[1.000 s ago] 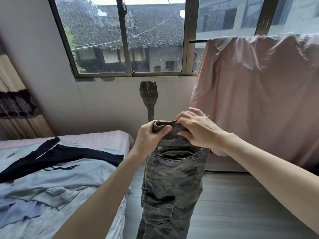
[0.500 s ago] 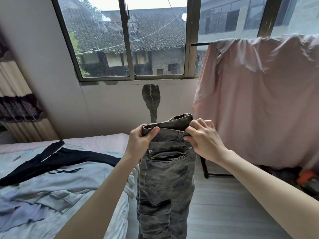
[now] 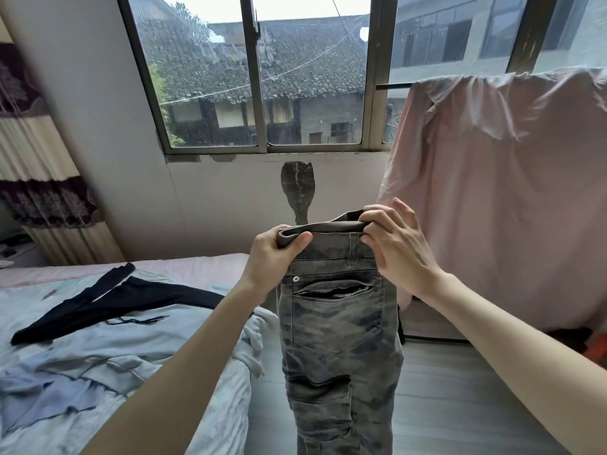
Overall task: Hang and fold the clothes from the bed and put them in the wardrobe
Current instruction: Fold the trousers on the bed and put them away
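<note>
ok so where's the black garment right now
In the head view the black garment lies spread on the bed at the left, on top of pale blue clothes, left of the jeans held up by both hands.

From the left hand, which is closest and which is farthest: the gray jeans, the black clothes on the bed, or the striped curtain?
In the head view:
1. Gray jeans: the left hand grips their waistband, so they touch.
2. Black clothes: lying on the bed, off to the left.
3. Striped curtain: by the far left wall, beyond the bed.
</note>
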